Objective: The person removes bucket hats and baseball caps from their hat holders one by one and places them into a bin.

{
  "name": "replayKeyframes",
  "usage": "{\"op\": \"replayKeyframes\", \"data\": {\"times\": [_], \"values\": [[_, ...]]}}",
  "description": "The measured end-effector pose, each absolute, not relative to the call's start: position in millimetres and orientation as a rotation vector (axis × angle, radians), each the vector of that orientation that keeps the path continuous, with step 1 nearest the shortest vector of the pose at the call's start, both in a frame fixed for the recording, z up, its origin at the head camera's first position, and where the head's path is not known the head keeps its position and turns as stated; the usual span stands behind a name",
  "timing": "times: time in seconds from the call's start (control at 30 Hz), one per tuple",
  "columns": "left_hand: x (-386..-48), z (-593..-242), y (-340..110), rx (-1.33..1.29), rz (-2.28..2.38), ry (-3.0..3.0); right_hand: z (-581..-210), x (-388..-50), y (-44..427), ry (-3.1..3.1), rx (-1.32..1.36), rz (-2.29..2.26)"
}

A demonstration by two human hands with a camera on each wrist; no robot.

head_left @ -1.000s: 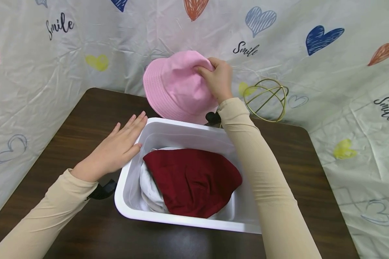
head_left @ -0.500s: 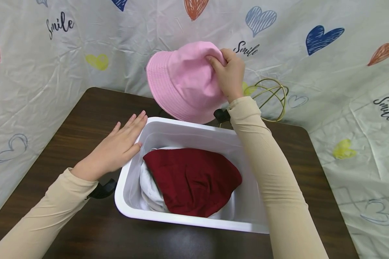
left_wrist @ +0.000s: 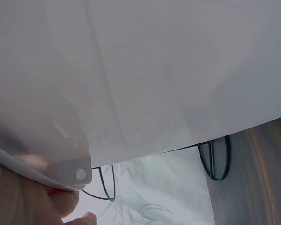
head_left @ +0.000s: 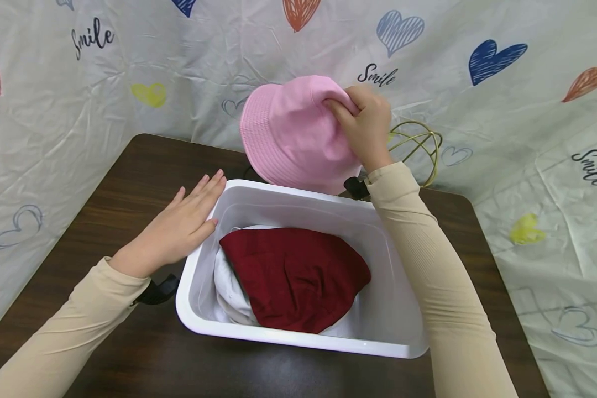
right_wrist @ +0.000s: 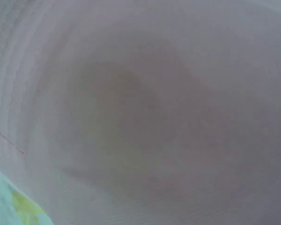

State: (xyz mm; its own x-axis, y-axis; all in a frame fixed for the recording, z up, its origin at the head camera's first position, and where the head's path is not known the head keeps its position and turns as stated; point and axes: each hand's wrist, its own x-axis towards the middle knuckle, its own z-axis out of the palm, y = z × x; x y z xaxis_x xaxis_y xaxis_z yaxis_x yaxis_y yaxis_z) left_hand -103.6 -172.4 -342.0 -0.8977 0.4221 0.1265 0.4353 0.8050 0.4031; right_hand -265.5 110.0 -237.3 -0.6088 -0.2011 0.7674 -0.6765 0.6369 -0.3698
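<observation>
A pink bucket hat (head_left: 298,130) hangs behind the far rim of a white plastic bin (head_left: 298,345). My right hand (head_left: 365,121) pinches the hat's crown between thumb and fingers. In the right wrist view, the hat's fabric (right_wrist: 178,117) fills nearly everything, with its stitched brim at the left. With fingers straight, my left hand (head_left: 174,229) rests on the bin's left rim. The left wrist view has the bin's outer wall (left_wrist: 145,84) and a few fingers (left_wrist: 65,202) under the rim. Inside the bin lies a dark red cloth item (head_left: 298,276), over a whitish one (head_left: 231,290).
A gold wire stand (head_left: 420,146) stands at the back right, partly hidden by my right wrist. Dark wire loops (left_wrist: 218,159) show beyond the bin in the left wrist view. The brown table (head_left: 114,193) meets a patterned white sheet (head_left: 179,66) behind it.
My right hand has moved to the right with the pink hat, first rising a little, then lowering. The left hand and the bin have stayed put.
</observation>
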Motion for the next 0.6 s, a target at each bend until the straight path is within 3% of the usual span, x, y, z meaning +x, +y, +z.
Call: {"op": "replayKeyframes", "data": {"times": [0.6], "values": [[-104.1, -343.5, -172.0, -0.699, -0.706, -2.941, -242.2, -234.9, 141.2, -2.068, 0.936, 0.943]]}}
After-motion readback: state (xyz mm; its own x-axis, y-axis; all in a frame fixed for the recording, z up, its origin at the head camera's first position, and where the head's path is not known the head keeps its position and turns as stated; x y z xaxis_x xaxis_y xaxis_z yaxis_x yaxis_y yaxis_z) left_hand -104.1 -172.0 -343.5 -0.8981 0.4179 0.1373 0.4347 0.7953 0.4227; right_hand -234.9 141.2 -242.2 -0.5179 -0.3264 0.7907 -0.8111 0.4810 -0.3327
